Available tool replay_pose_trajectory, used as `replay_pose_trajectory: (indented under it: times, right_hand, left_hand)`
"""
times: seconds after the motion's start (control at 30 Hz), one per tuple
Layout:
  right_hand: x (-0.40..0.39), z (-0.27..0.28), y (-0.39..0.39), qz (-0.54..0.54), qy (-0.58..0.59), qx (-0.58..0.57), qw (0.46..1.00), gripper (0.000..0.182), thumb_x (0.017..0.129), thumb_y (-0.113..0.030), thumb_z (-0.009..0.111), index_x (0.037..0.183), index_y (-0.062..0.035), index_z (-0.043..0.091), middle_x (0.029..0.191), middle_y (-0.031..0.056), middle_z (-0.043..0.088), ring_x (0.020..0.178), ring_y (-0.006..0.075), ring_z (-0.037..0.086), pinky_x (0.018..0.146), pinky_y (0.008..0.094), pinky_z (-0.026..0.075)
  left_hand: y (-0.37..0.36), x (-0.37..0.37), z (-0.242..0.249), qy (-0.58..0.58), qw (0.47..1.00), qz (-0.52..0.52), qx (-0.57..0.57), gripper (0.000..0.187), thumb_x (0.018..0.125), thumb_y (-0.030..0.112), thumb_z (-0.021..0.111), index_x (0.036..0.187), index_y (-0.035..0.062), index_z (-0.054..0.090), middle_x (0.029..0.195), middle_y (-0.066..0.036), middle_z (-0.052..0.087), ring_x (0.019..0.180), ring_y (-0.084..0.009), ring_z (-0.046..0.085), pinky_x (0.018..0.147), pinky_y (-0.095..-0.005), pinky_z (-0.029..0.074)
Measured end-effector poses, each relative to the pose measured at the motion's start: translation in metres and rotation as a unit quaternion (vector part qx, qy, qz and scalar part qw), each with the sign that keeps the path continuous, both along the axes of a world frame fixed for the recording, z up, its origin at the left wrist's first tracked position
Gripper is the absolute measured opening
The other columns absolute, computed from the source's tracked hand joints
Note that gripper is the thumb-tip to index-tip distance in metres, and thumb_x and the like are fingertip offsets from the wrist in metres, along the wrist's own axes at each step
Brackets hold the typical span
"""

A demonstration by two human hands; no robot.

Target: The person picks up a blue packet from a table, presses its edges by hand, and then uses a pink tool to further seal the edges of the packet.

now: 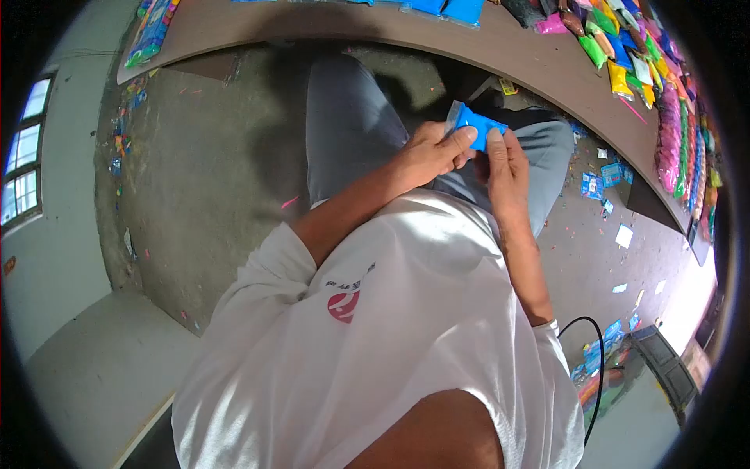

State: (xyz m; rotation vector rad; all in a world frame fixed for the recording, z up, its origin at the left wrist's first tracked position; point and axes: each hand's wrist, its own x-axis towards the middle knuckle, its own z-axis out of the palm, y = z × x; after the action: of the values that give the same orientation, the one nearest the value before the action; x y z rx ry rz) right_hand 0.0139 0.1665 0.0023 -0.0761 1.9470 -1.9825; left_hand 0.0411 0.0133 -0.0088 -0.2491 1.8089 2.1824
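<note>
A small blue packet (pixel 480 128) with a clear plastic end is held between both hands, above the lap. My left hand (pixel 437 148) has its fingers closed on the packet's left part, the thumb lying along its lower edge. On the right side, my right hand (pixel 506 160) pinches the packet with the thumb near its lower edge. The clear end sticks out at the upper left. Some fingers are hidden behind the packet.
A brown table (pixel 375 27) curves across the top. Blue packets (pixel 462 11) lie at its far side, colourful packets (pixel 617 47) and long bags (pixel 669 141) at the right. Scraps (pixel 592 185) litter the floor. A black cable (pixel 601 352) hangs at lower right.
</note>
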Motion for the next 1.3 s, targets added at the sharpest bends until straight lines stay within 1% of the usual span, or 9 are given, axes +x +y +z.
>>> replay_pose_trajectory:
  times: [0.23, 0.3, 0.43, 0.5, 0.73, 0.87, 0.97, 1.07, 1.3]
  right_hand:
    - [-0.024, 0.002, 0.026, 0.159, 0.07, 0.05, 0.984, 0.03, 0.095, -0.031, 0.052, 0.08, -0.0049, 0.057, 0.063, -0.0057, 0.045, 0.059, 0.0044, 0.038, 0.053, 0.0215, 0.033]
    - [-0.028, 0.011, 0.032, 0.222, -0.012, 0.103, 0.969, 0.033, 0.095, -0.034, 0.051, 0.081, -0.0051, 0.055, 0.065, -0.0048, 0.046, 0.06, 0.0052, 0.038, 0.053, 0.022, 0.034]
    - [-0.017, 0.004, 0.01, 0.121, 0.07, 0.113, 0.984, 0.034, 0.094, -0.036, 0.052, 0.085, -0.0036, 0.054, 0.069, 0.0022, 0.053, 0.063, 0.0129, 0.049, 0.056, 0.0264, 0.041]
    - [-0.013, 0.007, 0.0, 0.055, 0.203, 0.214, 0.954, 0.028, 0.092, -0.029, 0.057, 0.09, -0.0008, 0.058, 0.073, 0.0104, 0.058, 0.066, 0.0213, 0.055, 0.06, 0.029, 0.044]
    - [-0.086, 0.042, -0.005, 0.0, 0.394, 0.229, 0.89, 0.024, 0.086, -0.017, 0.062, 0.103, -0.0003, 0.062, 0.089, 0.0189, 0.062, 0.081, 0.0345, 0.06, 0.072, 0.0384, 0.046]
    - [-0.152, 0.053, -0.017, 0.031, 0.355, 0.246, 0.901, 0.027, 0.084, -0.02, 0.064, 0.105, -0.0022, 0.062, 0.092, 0.0194, 0.062, 0.084, 0.035, 0.06, 0.072, 0.0394, 0.047]
    - [-0.175, 0.051, -0.029, 0.066, 0.383, 0.344, 0.855, 0.029, 0.082, -0.02, 0.066, 0.105, -0.0036, 0.063, 0.094, 0.0187, 0.061, 0.085, 0.0353, 0.06, 0.072, 0.0405, 0.047]
    - [-0.171, 0.039, -0.038, -0.056, 0.511, 0.339, 0.788, 0.029, 0.079, -0.018, 0.07, 0.103, -0.0029, 0.064, 0.097, 0.0179, 0.059, 0.084, 0.035, 0.059, 0.072, 0.0399, 0.048]
    - [-0.146, 0.02, -0.036, -0.02, 0.497, 0.311, 0.81, 0.032, 0.074, -0.013, 0.074, 0.101, 0.0018, 0.065, 0.1, 0.0173, 0.059, 0.082, 0.0313, 0.059, 0.071, 0.0367, 0.049]
  left_hand:
    - [-0.001, 0.008, 0.014, 0.065, 0.99, -0.125, 0.02, 0.048, 0.085, 0.054, 0.057, 0.092, 0.0067, 0.061, 0.07, 0.004, 0.048, 0.062, -0.0071, 0.042, 0.055, -0.0236, 0.035]
    - [-0.002, 0.007, 0.008, 0.039, 0.99, -0.137, -0.013, 0.048, 0.087, 0.053, 0.055, 0.093, 0.0058, 0.062, 0.069, 0.003, 0.048, 0.062, -0.0074, 0.042, 0.054, -0.0234, 0.034]
    - [0.003, 0.003, -0.001, -0.002, 0.998, -0.055, -0.012, 0.044, 0.092, 0.047, 0.049, 0.079, 0.0046, 0.055, 0.067, 0.0, 0.049, 0.057, -0.0074, 0.042, 0.05, -0.0232, 0.034]
    - [0.002, 0.002, 0.001, -0.014, 0.998, -0.041, -0.039, 0.044, 0.093, 0.043, 0.046, 0.075, 0.004, 0.053, 0.063, -0.001, 0.049, 0.055, -0.0081, 0.042, 0.048, -0.0241, 0.035]
    - [0.005, -0.007, 0.005, 0.011, 0.999, 0.025, -0.042, 0.042, 0.098, 0.032, 0.041, 0.074, 0.0009, 0.057, 0.058, -0.002, 0.05, 0.051, -0.0091, 0.042, 0.046, -0.0268, 0.034]
    - [0.0, -0.013, -0.004, -0.034, 0.997, 0.068, -0.03, 0.04, 0.096, 0.031, 0.046, 0.073, 0.0008, 0.056, 0.057, -0.001, 0.047, 0.052, -0.0075, 0.04, 0.047, -0.026, 0.032]
    - [-0.009, -0.017, -0.008, -0.044, 0.996, 0.064, -0.048, 0.04, 0.096, 0.033, 0.046, 0.073, 0.0015, 0.056, 0.056, 0.0, 0.046, 0.05, -0.0074, 0.038, 0.046, -0.0261, 0.031]
    - [-0.022, -0.022, -0.03, -0.061, 0.993, 0.095, -0.022, 0.039, 0.096, 0.032, 0.048, 0.072, 0.0024, 0.055, 0.057, 0.001, 0.046, 0.049, -0.0067, 0.038, 0.044, -0.0247, 0.031]
    - [-0.051, -0.033, -0.065, -0.136, 0.975, 0.17, 0.047, 0.035, 0.095, 0.03, 0.052, 0.071, 0.0043, 0.054, 0.058, 0.001, 0.047, 0.051, -0.0055, 0.042, 0.044, -0.0221, 0.032]
